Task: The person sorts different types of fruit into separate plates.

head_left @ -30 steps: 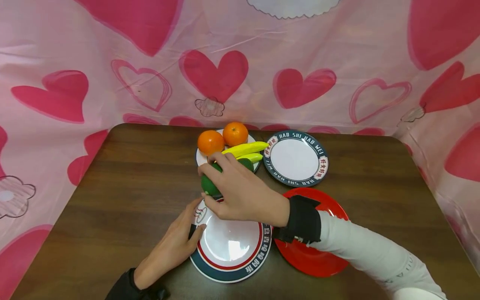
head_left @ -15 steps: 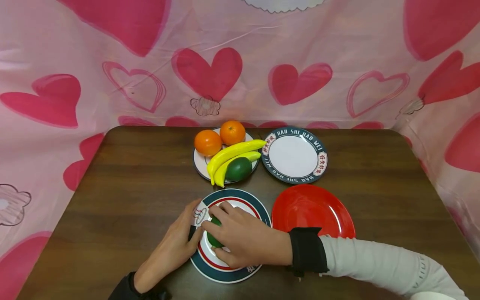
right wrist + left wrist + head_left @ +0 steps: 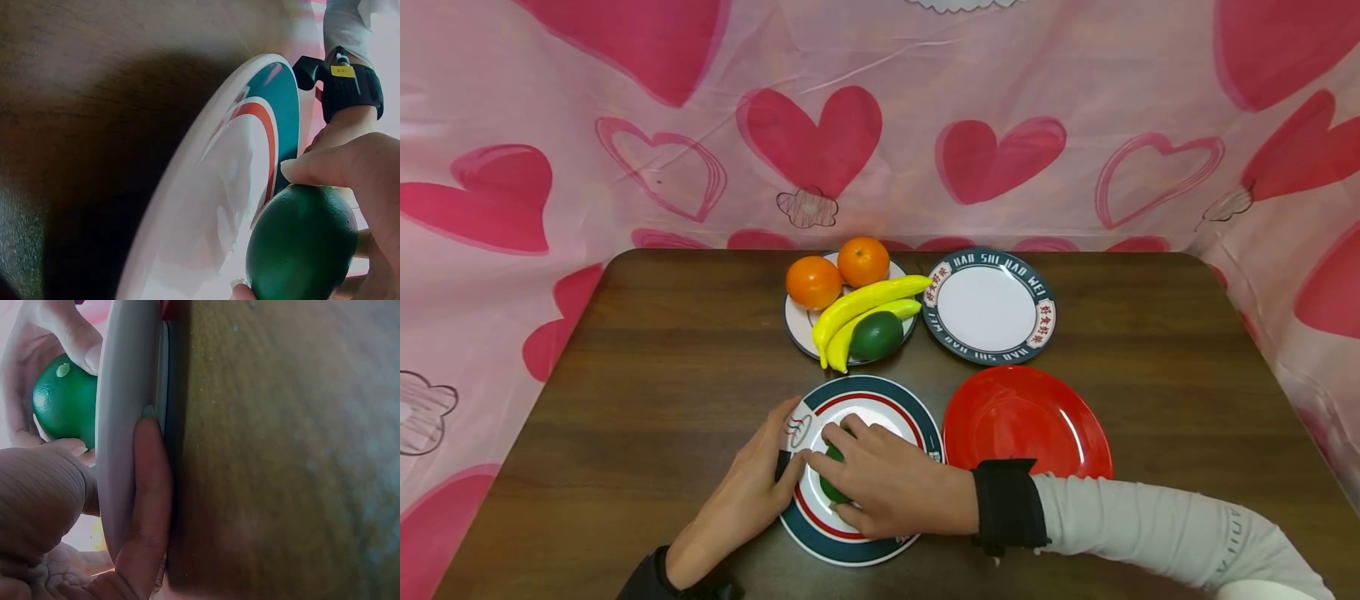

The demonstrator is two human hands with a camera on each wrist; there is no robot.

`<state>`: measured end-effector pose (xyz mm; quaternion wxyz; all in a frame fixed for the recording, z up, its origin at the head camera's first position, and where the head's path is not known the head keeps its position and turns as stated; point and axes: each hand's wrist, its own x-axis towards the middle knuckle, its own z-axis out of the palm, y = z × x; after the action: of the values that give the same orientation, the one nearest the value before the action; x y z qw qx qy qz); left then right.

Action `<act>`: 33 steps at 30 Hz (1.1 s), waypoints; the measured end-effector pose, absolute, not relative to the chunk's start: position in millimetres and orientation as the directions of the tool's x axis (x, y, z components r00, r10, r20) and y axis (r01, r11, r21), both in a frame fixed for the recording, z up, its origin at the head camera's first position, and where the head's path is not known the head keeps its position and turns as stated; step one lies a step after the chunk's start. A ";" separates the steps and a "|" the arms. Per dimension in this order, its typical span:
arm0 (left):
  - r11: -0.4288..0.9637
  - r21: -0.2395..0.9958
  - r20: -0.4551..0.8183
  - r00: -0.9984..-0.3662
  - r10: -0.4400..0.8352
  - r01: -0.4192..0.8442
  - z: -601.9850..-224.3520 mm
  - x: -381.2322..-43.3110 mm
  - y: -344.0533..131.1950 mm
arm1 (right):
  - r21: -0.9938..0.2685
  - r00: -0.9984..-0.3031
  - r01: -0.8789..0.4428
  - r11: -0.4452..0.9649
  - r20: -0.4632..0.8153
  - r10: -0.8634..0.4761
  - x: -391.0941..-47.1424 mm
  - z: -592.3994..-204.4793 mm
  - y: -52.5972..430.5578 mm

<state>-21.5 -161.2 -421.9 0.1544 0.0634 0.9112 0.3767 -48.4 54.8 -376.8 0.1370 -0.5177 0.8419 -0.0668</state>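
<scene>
My right hand [image 3: 895,483] holds a smooth dark green avocado [image 3: 303,244] over the middle of the front plate [image 3: 880,388]. Fingers and thumb curl round its sides, and in the left wrist view the avocado [image 3: 65,403] shows a pale stem spot. That plate is white with a red ring and a dark blue-green rim. My left hand [image 3: 756,467] grips its left edge, the thumb above the rim and a finger under it. Whether the avocado touches the plate is hard to tell.
Behind is a small white plate [image 3: 801,329] bearing two oranges [image 3: 863,262], two bananas [image 3: 868,302] and another avocado [image 3: 877,336]. A blue-rimmed plate [image 3: 987,308] stands at back right. A red plate [image 3: 1022,417] lies right of the front plate, partly under my right wrist.
My right hand has carried the avocado from the fruit plate toward me and down over the front plate. It has barely moved in the last half second. My left hand keeps its grip.
</scene>
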 end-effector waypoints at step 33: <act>0.694 0.719 -0.182 -0.960 0.215 0.019 -425.3 -19.9 -160.9 | -0.148 -0.713 -0.701 0.698 0.116 -0.691 -141.2 -322.0 89.0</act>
<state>-19.9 -160.9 -425.3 0.1269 0.0640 0.9116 0.3856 -141.2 89.0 -322.0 -0.0260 -0.3778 0.9211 -0.0909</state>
